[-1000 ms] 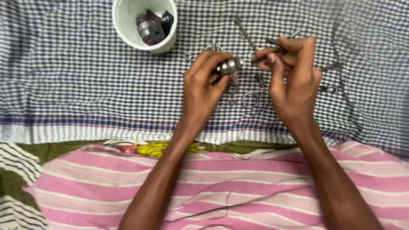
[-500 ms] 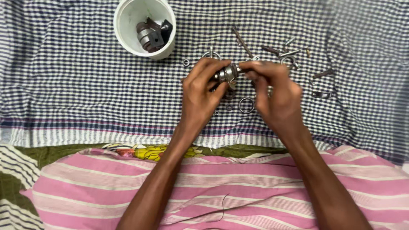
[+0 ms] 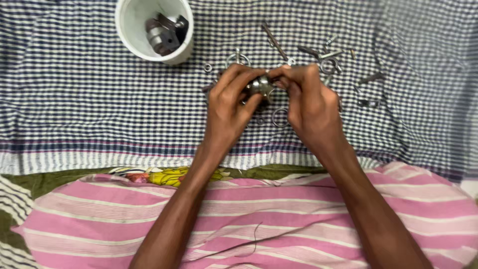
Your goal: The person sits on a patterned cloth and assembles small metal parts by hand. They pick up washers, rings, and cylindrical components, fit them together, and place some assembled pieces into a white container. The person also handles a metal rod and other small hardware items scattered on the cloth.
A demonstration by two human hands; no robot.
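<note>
Looking down from the head view, the only one supplied, both hands meet over a blue-and-white checked cloth (image 3: 74, 99) spread flat. The left hand (image 3: 230, 102) has its fingers curled together and clamped on a small grey metal cylindrical part (image 3: 260, 85), thumb below and fingertips above. The right hand (image 3: 311, 102) closes on the same part from the other side, its fingertips pinched together at the part's right end; what sits between those tips, if anything, cannot be told. The part is held just above the cloth, between the two hands, near the middle of the picture.

Directly below the part a thin metal ring (image 3: 280, 117) lies flat on the cloth, just beside the right hand. Beyond the hands lie loose small items: a second wire ring (image 3: 237, 59), a tiny washer (image 3: 207, 67), a slim dark metal rod (image 3: 273, 40) lying at a slant, and a cluster of small screws and clips (image 3: 326, 57). Well apart at upper left stands a white plastic cup (image 3: 130, 30) holding dark grey metal pieces (image 3: 164, 34). A pink striped garment (image 3: 269, 219) covers the lap at the bottom edge.
</note>
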